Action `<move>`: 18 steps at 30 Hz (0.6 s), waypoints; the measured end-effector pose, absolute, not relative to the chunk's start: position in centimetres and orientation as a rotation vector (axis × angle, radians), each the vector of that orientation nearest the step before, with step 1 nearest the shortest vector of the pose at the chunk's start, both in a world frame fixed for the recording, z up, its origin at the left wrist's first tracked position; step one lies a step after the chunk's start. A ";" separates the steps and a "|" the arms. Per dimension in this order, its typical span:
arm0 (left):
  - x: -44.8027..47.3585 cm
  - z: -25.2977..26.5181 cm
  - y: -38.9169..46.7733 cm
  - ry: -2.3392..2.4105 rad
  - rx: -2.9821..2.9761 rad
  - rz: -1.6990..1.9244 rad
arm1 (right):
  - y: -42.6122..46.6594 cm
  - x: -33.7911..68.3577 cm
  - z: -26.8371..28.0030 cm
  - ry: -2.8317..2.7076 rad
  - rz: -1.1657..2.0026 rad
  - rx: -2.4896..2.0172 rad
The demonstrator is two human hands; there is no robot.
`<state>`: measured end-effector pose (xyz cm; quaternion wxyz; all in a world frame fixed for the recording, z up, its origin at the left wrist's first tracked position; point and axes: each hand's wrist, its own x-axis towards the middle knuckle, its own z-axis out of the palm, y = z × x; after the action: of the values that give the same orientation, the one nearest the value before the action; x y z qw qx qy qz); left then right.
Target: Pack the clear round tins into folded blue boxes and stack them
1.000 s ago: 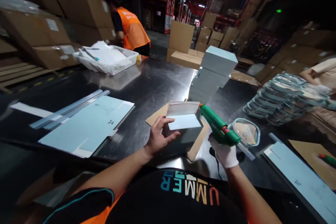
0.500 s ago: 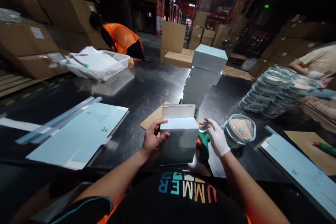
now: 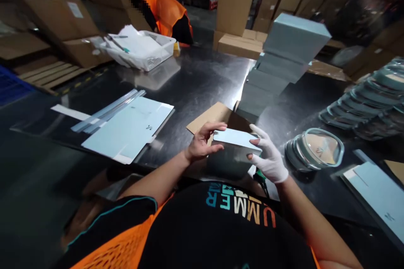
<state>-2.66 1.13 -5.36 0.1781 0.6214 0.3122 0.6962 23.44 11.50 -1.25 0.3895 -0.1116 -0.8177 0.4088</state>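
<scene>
Both my hands are on a light blue cardboard box (image 3: 235, 157) at the table's near edge. My bare left hand (image 3: 203, 145) pinches its left top edge, thumb in front and fingers above. On the right end, my right hand (image 3: 269, 155), in a white glove with bare fingertips, grips the box. The box's top looks folded shut. Partly hidden under my right hand is a green tool (image 3: 259, 175) with a dark cord. Behind the box lies a brown cardboard piece (image 3: 213, 115). Lidded glass containers (image 3: 322, 147) stand to the right of my gloved hand.
Finished-looking blue boxes (image 3: 293, 44) are stacked behind. Flat blue cardboard (image 3: 129, 128) with clear plastic strips (image 3: 109, 111) lies left; more flat blue cardboard (image 3: 378, 197) lies right. More glass containers (image 3: 369, 96) stand far right. A white basket (image 3: 160, 52) and a person in orange (image 3: 167, 12) are beyond.
The raised flap of the box is now down. My gloved right hand has moved from beside the box onto its right end. The view has swung left and down.
</scene>
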 end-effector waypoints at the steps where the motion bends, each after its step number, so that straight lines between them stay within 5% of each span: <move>1: -3.0 -4.8 1.0 0.906 1.823 1.873 | 11.2 23.5 -1.1 -2.103 1.041 -0.272; 6: -3.5 -3.1 -0.1 1.069 1.880 1.660 | 9.7 23.5 -1.0 -2.115 1.092 -0.336; 12: -2.6 -2.4 0.7 1.101 1.742 1.891 | 8.3 22.4 -2.2 -2.038 1.272 -0.809; 18: -5.0 6.0 8.0 0.801 1.356 2.162 | 15.0 21.4 13.3 -1.737 0.852 -0.587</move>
<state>-4.98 7.96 6.03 0.2312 0.4931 0.2915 0.7864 21.44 14.97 13.29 0.5310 -0.2462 -0.7280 0.3570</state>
